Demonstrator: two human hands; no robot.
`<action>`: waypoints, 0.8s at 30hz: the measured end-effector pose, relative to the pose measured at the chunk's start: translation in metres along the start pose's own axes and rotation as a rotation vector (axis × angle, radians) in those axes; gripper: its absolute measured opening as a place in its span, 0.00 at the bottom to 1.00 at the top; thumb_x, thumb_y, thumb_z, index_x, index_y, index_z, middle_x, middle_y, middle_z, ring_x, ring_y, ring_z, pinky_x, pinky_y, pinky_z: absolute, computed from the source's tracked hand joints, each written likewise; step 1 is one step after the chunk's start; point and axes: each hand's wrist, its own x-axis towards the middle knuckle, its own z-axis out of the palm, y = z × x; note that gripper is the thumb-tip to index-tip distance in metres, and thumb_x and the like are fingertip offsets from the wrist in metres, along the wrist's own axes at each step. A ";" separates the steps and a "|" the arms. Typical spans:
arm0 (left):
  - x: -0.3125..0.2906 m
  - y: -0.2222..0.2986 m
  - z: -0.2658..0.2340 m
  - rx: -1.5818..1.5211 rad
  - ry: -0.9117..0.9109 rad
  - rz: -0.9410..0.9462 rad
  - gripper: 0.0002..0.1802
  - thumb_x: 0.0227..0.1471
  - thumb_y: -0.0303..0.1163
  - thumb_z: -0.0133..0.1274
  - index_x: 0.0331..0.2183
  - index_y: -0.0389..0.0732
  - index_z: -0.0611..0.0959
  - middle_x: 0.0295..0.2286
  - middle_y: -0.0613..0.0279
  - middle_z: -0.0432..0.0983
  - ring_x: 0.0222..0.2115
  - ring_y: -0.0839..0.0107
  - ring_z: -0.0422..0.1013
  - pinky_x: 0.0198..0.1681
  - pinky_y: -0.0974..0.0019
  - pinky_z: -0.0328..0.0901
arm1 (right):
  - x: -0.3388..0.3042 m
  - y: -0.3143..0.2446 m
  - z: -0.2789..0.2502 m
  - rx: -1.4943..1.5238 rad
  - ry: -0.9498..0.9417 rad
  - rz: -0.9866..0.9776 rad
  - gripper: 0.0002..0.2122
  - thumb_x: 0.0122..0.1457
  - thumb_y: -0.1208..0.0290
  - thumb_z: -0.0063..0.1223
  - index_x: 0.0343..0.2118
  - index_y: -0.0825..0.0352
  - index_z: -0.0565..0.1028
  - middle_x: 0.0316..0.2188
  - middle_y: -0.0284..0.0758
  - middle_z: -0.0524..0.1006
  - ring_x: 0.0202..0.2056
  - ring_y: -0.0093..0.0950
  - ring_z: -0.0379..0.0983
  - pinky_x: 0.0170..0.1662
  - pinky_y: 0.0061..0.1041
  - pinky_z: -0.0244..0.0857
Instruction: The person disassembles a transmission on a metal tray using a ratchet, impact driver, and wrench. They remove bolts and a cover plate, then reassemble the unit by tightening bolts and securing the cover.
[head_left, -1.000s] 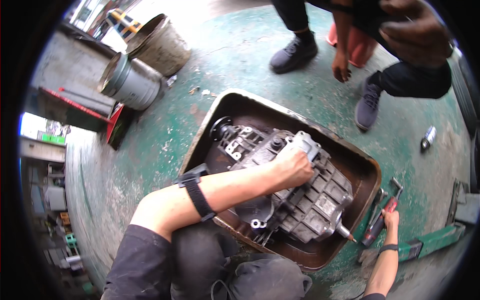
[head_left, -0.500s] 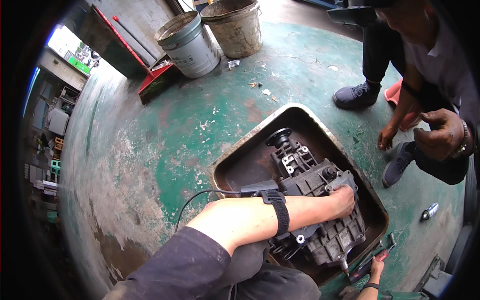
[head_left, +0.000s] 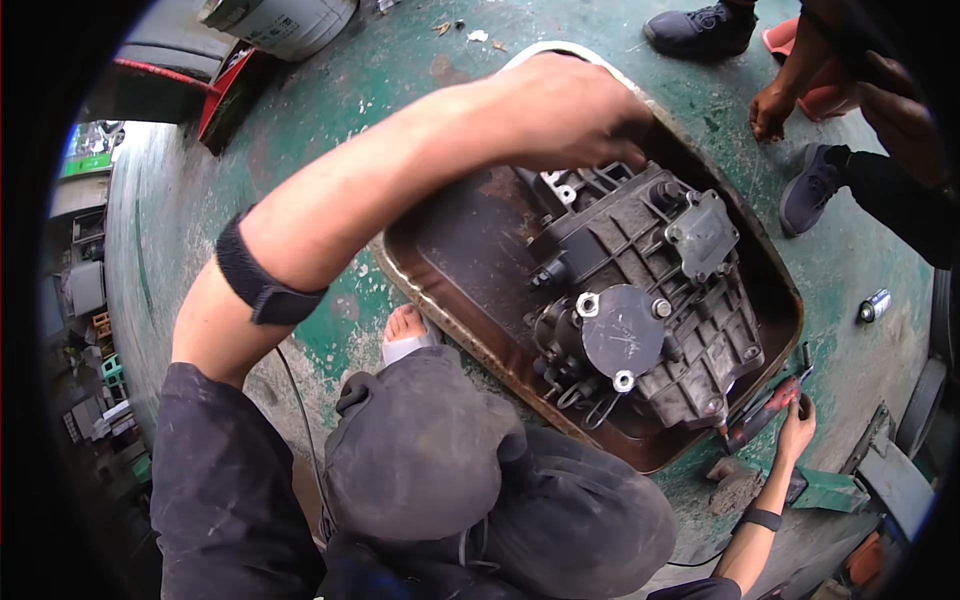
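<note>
Spotting the marks first, we catch a thin scrawl across the round grey cover (head_left: 622, 338) and small print on the white bucket (head_left: 285, 22), both too fine for us to read. And look at the gearbox (head_left: 615, 240), sitting inside the brown metal pan (head_left: 397, 270), its far end tucked behind the left hand (head_left: 580, 110)! Those fingers curl downward, undersides hidden, so we can't tell whether they pinch anything. Over on the right, the right hand (head_left: 795, 432) wraps round one red-and-black tool (head_left: 764, 414) beside the pan's near corner. The bucket is cut off up top, and so is the co-worker at upper right. Counting up, we have three bright fittings around that cover, two dark shoes (head_left: 700, 32), one lowered co-worker's hand (head_left: 771, 110), one can (head_left: 874, 305) on the green floor (head_left: 840, 265) and one bare foot (head_left: 404, 324).
</note>
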 end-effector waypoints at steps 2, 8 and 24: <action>-0.051 -0.025 -0.010 0.021 0.024 -0.150 0.16 0.55 0.43 0.55 0.39 0.41 0.81 0.30 0.52 0.79 0.33 0.53 0.76 0.37 0.56 0.68 | -0.005 -0.010 -0.006 0.061 0.025 -0.040 0.18 0.61 0.64 0.53 0.47 0.74 0.75 0.44 0.44 0.78 0.46 0.32 0.74 0.52 0.28 0.63; -0.147 -0.055 0.027 -0.105 -0.229 -0.456 0.18 0.54 0.43 0.55 0.40 0.40 0.81 0.33 0.49 0.79 0.37 0.53 0.75 0.41 0.58 0.69 | -0.029 -0.050 0.004 0.145 -0.001 -0.109 0.15 0.63 0.67 0.51 0.46 0.74 0.75 0.43 0.40 0.78 0.46 0.28 0.73 0.53 0.26 0.62; -0.075 -0.098 0.103 -0.353 0.201 -0.442 0.20 0.54 0.42 0.56 0.46 0.44 0.78 0.39 0.49 0.77 0.43 0.56 0.73 0.47 0.59 0.66 | -0.131 -0.082 -0.011 0.072 -0.076 0.012 0.12 0.61 0.71 0.52 0.43 0.74 0.76 0.38 0.38 0.79 0.41 0.26 0.73 0.48 0.26 0.65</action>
